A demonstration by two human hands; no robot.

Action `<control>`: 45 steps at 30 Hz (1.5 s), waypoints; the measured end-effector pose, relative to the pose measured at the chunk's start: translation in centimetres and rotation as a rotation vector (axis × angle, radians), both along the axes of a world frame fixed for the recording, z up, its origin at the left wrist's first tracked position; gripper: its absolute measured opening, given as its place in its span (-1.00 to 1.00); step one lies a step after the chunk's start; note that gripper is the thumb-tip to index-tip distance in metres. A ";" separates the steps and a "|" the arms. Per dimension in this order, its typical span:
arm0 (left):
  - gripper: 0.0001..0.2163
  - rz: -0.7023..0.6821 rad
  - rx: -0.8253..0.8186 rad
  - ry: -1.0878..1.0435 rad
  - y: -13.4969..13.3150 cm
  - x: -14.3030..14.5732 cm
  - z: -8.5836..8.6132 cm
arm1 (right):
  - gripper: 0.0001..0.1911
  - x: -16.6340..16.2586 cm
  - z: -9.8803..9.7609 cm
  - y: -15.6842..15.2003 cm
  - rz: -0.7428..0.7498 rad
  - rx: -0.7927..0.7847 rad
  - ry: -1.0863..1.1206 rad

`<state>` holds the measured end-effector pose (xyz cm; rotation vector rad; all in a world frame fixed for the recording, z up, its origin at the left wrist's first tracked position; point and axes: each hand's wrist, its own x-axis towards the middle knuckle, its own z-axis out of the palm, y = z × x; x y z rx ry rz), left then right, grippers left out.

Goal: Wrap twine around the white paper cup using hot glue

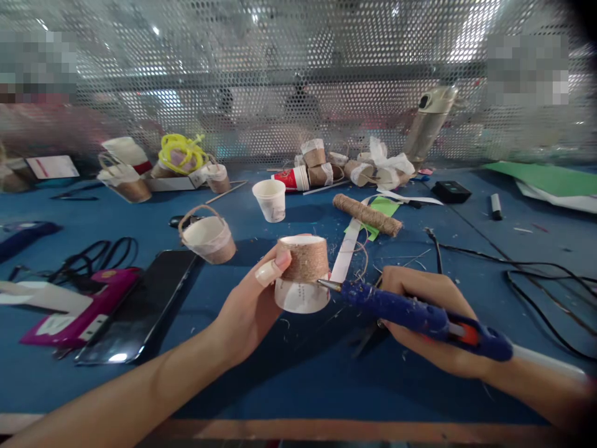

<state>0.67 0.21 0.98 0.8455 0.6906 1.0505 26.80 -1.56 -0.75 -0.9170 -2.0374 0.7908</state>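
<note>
My left hand (254,298) grips a paper cup (302,295) whose upper half is wrapped in brown twine (305,260); its lower part is bare white with faint print. The thumb, with a pale wrap around it, presses on the twine. In my right hand (424,298) is a blue hot glue gun (396,305), a glue stick trailing from its back end. The metal nozzle touches or nearly touches the cup at the lower edge of the twine. Under the right hand lie dark scissors (366,339), partly hidden.
A twine roll (367,214) and white ribbon (347,249) lie beyond the cup. A small basket (209,236) and a white paper cup (270,200) stand left of them. A phone (140,305) lies left, black cables (517,258) right. A perforated metal screen (280,81) closes the back.
</note>
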 end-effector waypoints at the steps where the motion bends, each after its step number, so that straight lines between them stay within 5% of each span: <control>1: -0.59 0.008 0.007 0.011 0.0 0.0 0.0 | -0.76 0.0 0.0 0.0 -0.004 -0.011 -0.001; 25: -0.53 0.118 0.072 0.125 -0.4 -0.4 -1.0 | -0.69 -0.4 0.0 -0.8 -0.059 0.115 -0.131; 45: -0.62 0.102 -0.007 -0.027 -0.4 0.0 0.1 | -0.70 -0.8 0.3 -0.7 -0.090 0.089 -0.076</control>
